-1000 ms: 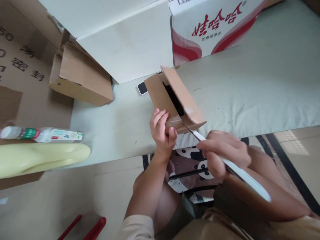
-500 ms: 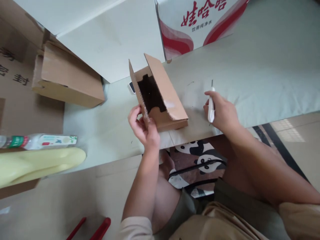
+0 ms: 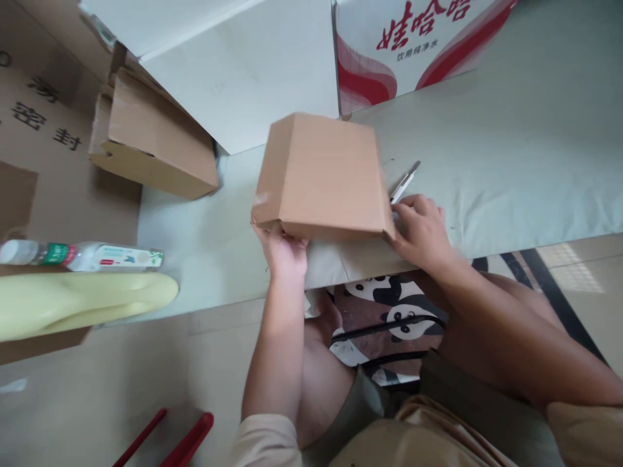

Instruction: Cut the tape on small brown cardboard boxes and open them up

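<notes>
A brown cardboard box (image 3: 335, 175) is tilted above the table with a smooth closed face and one side panel toward me; its opening is out of sight. My left hand (image 3: 285, 253) grips its near left corner from below, the fingers partly hidden behind the cardboard. At the near right corner, my right hand (image 3: 422, 230) has its fingers curled against the box edge. A white utility knife (image 3: 405, 183) with its metal end pointing away lies on the cloth just beyond my right fingers, partly hidden by the box.
A white carton with red lettering (image 3: 413, 52) and a white panel (image 3: 243, 84) stand at the back. To the left are another cardboard box (image 3: 160, 143), a plastic bottle (image 3: 87, 255) and a pale yellow object (image 3: 121, 292). The pale green cloth (image 3: 525, 155) covers the table.
The box has been lifted and tipped over, so its opening no longer shows. My right hand has let go of the utility knife and moved onto the box's right corner.
</notes>
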`<state>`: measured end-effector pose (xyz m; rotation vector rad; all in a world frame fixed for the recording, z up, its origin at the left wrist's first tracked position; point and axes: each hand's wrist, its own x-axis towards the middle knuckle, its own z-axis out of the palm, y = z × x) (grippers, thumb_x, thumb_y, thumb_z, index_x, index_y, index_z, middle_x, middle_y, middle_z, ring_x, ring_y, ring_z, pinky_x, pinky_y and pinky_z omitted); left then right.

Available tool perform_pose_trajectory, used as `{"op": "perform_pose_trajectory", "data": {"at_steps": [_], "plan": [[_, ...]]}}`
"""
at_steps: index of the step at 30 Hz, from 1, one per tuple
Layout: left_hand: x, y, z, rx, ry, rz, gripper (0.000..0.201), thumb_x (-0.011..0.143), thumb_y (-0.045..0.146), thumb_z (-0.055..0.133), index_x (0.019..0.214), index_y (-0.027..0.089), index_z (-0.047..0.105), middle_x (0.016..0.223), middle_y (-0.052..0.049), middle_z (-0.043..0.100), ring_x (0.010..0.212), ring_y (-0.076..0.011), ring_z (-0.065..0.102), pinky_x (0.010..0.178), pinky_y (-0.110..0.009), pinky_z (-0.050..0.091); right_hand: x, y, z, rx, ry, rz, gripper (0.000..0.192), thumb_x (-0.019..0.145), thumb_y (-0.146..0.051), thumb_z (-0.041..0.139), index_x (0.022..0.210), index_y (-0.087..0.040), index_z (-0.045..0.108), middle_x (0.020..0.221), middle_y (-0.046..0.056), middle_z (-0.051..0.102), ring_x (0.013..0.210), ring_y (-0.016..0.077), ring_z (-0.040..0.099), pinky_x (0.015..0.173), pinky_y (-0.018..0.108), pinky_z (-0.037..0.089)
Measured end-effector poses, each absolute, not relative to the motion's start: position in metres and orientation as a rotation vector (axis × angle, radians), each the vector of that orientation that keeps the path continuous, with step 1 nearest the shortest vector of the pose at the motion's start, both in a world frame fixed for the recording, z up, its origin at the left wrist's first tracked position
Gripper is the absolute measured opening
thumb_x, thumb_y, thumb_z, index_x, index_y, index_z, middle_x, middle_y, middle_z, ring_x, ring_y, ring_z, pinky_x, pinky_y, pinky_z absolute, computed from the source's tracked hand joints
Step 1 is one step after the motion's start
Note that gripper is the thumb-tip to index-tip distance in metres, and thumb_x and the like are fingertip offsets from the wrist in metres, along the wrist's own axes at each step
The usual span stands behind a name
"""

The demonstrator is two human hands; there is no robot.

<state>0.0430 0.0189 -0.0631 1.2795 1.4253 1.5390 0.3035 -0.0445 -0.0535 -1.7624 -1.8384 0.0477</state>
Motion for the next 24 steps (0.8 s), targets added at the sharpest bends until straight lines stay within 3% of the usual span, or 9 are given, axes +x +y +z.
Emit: {"op": "perform_pose_trajectory", "data": {"at_steps": [2,4,7,10,12,14,16,20,24], "plan": [[0.039,0.02,-0.066,1.231,1.484,1.477,0.058,0.092,0.049,0.051,0.146,0.034,0.039,0.129,-0.01,0.066,0.092,-0.0155,0.072,0.067,-0.026,0.057,0.301,-0.046,-0.053,-1.66,-1.864,0.141,0.025,0.088,-0.036,0.053,0.085,-0.018,0.071,0.103,0.015,0.067,0.099,0.032,0.062,0.084,0.049,0.05],[0.038,0.021,-0.061,1.195,1.504,1.478,0.049,0.086,0.04,0.06,0.132,0.026,0.057,0.126,-0.011,0.069,0.099,-0.0169,0.071,0.079,-0.029,0.059,0.302,-0.047,-0.051,-1.512,-1.84,0.296,0.03,0.092,-0.04,0.05,0.083,-0.019,0.069,0.102,0.013,0.069,0.099,0.0308,0.064,0.085,0.048,0.051],[0.039,0.022,-0.052,1.119,1.449,1.504,0.033,0.079,0.031,0.062,0.109,0.019,0.07,0.113,-0.009,0.074,0.111,-0.0223,0.07,0.095,-0.034,0.058,0.304,-0.046,-0.046,-1.333,-1.788,0.486,0.038,0.099,-0.047,0.044,0.114,-0.02,0.067,0.118,0.014,0.07,0.109,0.0295,0.066,0.091,0.046,0.054],[0.041,0.024,-0.051,1.217,1.432,1.508,0.039,0.086,0.038,0.054,0.119,0.022,0.068,0.121,-0.008,0.073,0.121,-0.0224,0.067,0.099,-0.034,0.057,0.306,-0.045,-0.043,-1.272,-1.78,0.53,0.061,0.097,-0.055,0.048,0.146,-0.02,0.047,0.142,0.018,0.06,0.13,0.0329,0.059,0.104,0.051,0.051],[0.04,0.026,-0.056,1.304,1.435,1.467,0.047,0.094,0.046,0.044,0.131,0.023,0.061,0.134,-0.009,0.069,0.127,-0.0205,0.065,0.101,-0.032,0.056,0.308,-0.042,-0.044,-1.262,-1.782,0.502,0.075,0.093,-0.058,0.054,0.155,-0.019,0.035,0.154,0.02,0.05,0.143,0.035,0.048,0.114,0.054,0.044],[0.039,0.026,-0.058,1.296,1.455,1.436,0.053,0.096,0.05,0.038,0.138,0.022,0.056,0.143,-0.011,0.063,0.129,-0.0197,0.064,0.102,-0.031,0.056,0.31,-0.038,-0.046,-1.254,-1.78,0.464,0.079,0.09,-0.058,0.057,0.155,-0.019,0.035,0.158,0.019,0.045,0.15,0.0356,0.04,0.121,0.056,0.036],[0.039,0.023,-0.055,1.248,1.527,1.413,0.053,0.095,0.049,0.042,0.137,0.02,0.057,0.146,-0.012,0.061,0.132,-0.0205,0.062,0.104,-0.03,0.055,0.311,-0.035,-0.046,-1.24,-1.754,0.456,0.076,0.088,-0.058,0.059,0.151,-0.02,0.04,0.154,0.019,0.049,0.149,0.0365,0.041,0.122,0.058,0.034],[0.04,0.01,-0.035,1.304,1.706,1.373,0.042,0.091,0.043,0.049,0.122,0.019,0.066,0.141,-0.011,0.065,0.141,-0.0229,0.053,0.113,-0.031,0.047,0.306,-0.036,-0.044,-1.201,-1.681,0.578,0.059,0.084,-0.059,0.066,0.129,-0.021,0.057,0.127,0.014,0.067,0.126,0.0358,0.061,0.115,0.059,0.041],[0.043,-0.002,-0.018,1.373,1.752,1.498,0.032,0.089,0.036,0.046,0.096,0.017,0.07,0.114,-0.011,0.074,0.122,-0.0239,0.064,0.11,-0.032,0.048,0.297,-0.044,-0.041,-1.202,-1.567,0.732,0.046,0.08,-0.055,0.072,0.11,-0.023,0.061,0.105,0.009,0.071,0.102,0.0305,0.067,0.095,0.051,0.053]]}}
